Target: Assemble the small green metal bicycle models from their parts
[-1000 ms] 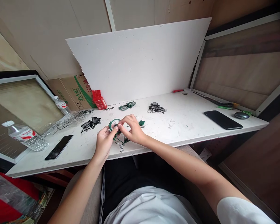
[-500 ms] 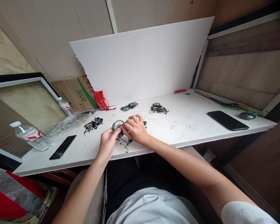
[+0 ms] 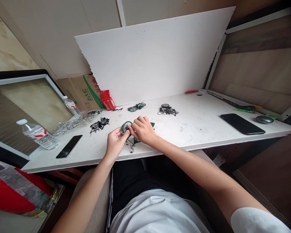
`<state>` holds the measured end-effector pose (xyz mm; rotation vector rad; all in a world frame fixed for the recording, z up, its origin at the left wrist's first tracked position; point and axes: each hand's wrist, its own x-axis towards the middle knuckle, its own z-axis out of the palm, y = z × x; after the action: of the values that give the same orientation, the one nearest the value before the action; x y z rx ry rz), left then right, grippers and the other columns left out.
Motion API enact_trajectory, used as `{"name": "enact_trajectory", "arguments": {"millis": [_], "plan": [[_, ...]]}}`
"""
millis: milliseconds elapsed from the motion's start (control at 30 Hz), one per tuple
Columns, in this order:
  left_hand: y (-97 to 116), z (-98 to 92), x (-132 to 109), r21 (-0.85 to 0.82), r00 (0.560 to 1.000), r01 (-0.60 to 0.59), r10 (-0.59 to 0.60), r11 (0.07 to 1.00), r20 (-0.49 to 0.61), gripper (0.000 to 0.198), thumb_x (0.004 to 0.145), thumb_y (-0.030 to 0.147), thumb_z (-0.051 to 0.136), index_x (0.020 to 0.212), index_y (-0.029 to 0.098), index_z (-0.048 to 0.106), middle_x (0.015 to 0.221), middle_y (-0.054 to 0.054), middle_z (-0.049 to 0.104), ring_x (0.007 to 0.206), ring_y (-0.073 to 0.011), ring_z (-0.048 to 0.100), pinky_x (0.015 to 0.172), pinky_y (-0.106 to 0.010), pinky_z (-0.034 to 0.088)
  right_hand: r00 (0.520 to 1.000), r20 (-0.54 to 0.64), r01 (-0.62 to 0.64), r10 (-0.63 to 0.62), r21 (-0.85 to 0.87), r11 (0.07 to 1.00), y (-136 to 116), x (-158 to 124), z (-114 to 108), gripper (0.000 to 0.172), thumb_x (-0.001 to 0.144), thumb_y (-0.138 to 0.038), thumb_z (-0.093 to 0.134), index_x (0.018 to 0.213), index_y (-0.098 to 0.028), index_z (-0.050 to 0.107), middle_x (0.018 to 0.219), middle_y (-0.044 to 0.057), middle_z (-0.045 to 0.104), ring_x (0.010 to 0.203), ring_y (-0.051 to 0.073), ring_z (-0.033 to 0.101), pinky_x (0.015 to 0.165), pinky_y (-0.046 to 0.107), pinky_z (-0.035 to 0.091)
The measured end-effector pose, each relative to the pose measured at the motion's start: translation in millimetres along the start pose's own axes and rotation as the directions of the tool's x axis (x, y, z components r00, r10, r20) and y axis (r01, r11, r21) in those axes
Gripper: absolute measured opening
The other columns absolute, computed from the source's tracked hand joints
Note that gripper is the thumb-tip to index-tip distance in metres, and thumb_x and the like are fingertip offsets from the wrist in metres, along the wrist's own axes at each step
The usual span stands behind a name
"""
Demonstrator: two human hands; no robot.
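A small green model bicycle (image 3: 129,135) stands near the front edge of the white table (image 3: 199,129). My left hand (image 3: 115,142) pinches it from the left, by the green spoked wheel (image 3: 125,125). From the right, my right hand (image 3: 143,130) curls over the frame with its fingers closed on it, hiding most of the model. A small green part (image 3: 152,124) peeks out just behind that hand.
Other small bicycle models lie behind: a black one (image 3: 99,124), a green one (image 3: 136,107), a dark one (image 3: 167,110). Wire part frames (image 3: 79,119), two water bottles (image 3: 37,133), a phone (image 3: 69,146) lie left; another phone (image 3: 242,124) and a mouse (image 3: 264,119) right. A red box (image 3: 108,100) and white board (image 3: 155,55) stand behind.
The view has shifted, so everything sits a little to the right. Both hands stay closed on the green model, my right fingers closing further over the wheel and frame.
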<state>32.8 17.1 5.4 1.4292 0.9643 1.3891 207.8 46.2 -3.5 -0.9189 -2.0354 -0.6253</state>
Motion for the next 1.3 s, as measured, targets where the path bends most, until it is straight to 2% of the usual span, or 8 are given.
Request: {"name": "enact_trajectory", "arguments": {"millis": [167, 467, 633, 800, 967, 1100, 1300], "plan": [[-6.8, -3.2, 1.8, 0.011, 1.000, -0.021, 0.020, 1.000, 0.020, 0.038, 0.084, 0.043, 0.087, 0.108, 0.014, 0.080, 0.107, -0.011, 0.080, 0.099, -0.0238, 0.074, 0.090, -0.031, 0.056, 0.997, 0.018, -0.075, 0.074, 0.096, 0.993, -3.2, -0.3, -0.7, 0.040, 0.114, -0.032, 0.047, 0.078, -0.021, 0.059, 0.079, 0.008, 0.063, 0.091, 0.025, 0.048, 0.079, 0.040, 0.031], [-4.4, -4.7, 4.1, 0.057, 0.997, -0.065, 0.062, 0.996, 0.045, 0.033, 0.085, 0.044, 0.084, 0.095, 0.013, 0.077, 0.096, -0.008, 0.078, 0.088, -0.0207, 0.071, 0.081, -0.029, 0.056, 0.995, 0.057, -0.087, 0.079, 0.140, 0.986, -8.7, -1.7, -2.5, 0.038, 0.110, -0.029, 0.050, 0.075, -0.020, 0.058, 0.076, 0.008, 0.061, 0.089, 0.025, 0.047, 0.076, 0.041, 0.031], [-4.4, -9.3, 5.2, 0.117, 0.996, -0.086, 0.082, 0.989, 0.036, 0.030, 0.087, 0.043, 0.082, 0.093, 0.015, 0.077, 0.089, -0.006, 0.075, 0.081, -0.0184, 0.068, 0.075, -0.027, 0.054, 0.994, 0.088, -0.081, 0.067, 0.168, 0.982, -9.4, -0.1, -3.1, 0.043, 0.114, -0.032, 0.046, 0.076, -0.020, 0.060, 0.078, 0.008, 0.064, 0.094, 0.025, 0.051, 0.077, 0.040, 0.032], [-4.6, -7.4, 3.4, 0.118, 0.995, -0.097, 0.095, 0.988, 0.017, 0.029, 0.086, 0.044, 0.082, 0.090, 0.016, 0.077, 0.087, -0.006, 0.074, 0.078, -0.0187, 0.068, 0.070, -0.026, 0.053, 0.993, 0.081, -0.096, 0.081, 0.198, 0.976, -7.1, -0.2, -1.9, 0.047, 0.115, -0.035, 0.046, 0.071, -0.022, 0.058, 0.073, 0.007, 0.064, 0.099, 0.026, 0.054, 0.078, 0.041, 0.032], [-3.9, -3.0, 0.8, 0.138, 0.994, -0.110, 0.110, 0.984, 0.006, 0.030, 0.087, 0.045, 0.081, 0.093, 0.016, 0.078, 0.087, -0.006, 0.075, 0.080, -0.0202, 0.070, 0.071, -0.027, 0.055, 0.989, 0.066, -0.144, 0.133, 0.220, 0.965, -7.3, -2.2, 0.4, 0.044, 0.115, -0.035, 0.046, 0.073, -0.022, 0.056, 0.077, 0.008, 0.064, 0.094, 0.026, 0.051, 0.076, 0.041, 0.034], [0.0, 0.5, -3.6, 0.153, 0.991, -0.131, 0.130, 0.979, 0.018, 0.031, 0.091, 0.043, 0.077, 0.103, 0.015, 0.078, 0.095, -0.008, 0.078, 0.084, -0.0207, 0.072, 0.075, -0.027, 0.057, 0.979, 0.075, -0.202, 0.188, 0.312, 0.928, -9.5, -2.8, -0.2, 0.042, 0.115, -0.034, 0.043, 0.076, -0.023, 0.053, 0.077, 0.007, 0.062, 0.088, 0.025, 0.049, 0.078, 0.040, 0.038], [1.8, 2.1, -5.8, 0.176, 0.990, -0.142, 0.143, 0.974, 0.010, 0.034, 0.092, 0.042, 0.076, 0.109, 0.013, 0.079, 0.099, -0.010, 0.079, 0.085, -0.0213, 0.073, 0.076, -0.027, 0.057, 0.949, 0.136, -0.314, 0.285, 0.510, 0.801, -9.4, -2.0, 1.6, 0.045, 0.116, -0.040, 0.037, 0.075, -0.024, 0.047, 0.071, 0.005, 0.056, 0.084, 0.024, 0.049, 0.079, 0.039, 0.043]]}}
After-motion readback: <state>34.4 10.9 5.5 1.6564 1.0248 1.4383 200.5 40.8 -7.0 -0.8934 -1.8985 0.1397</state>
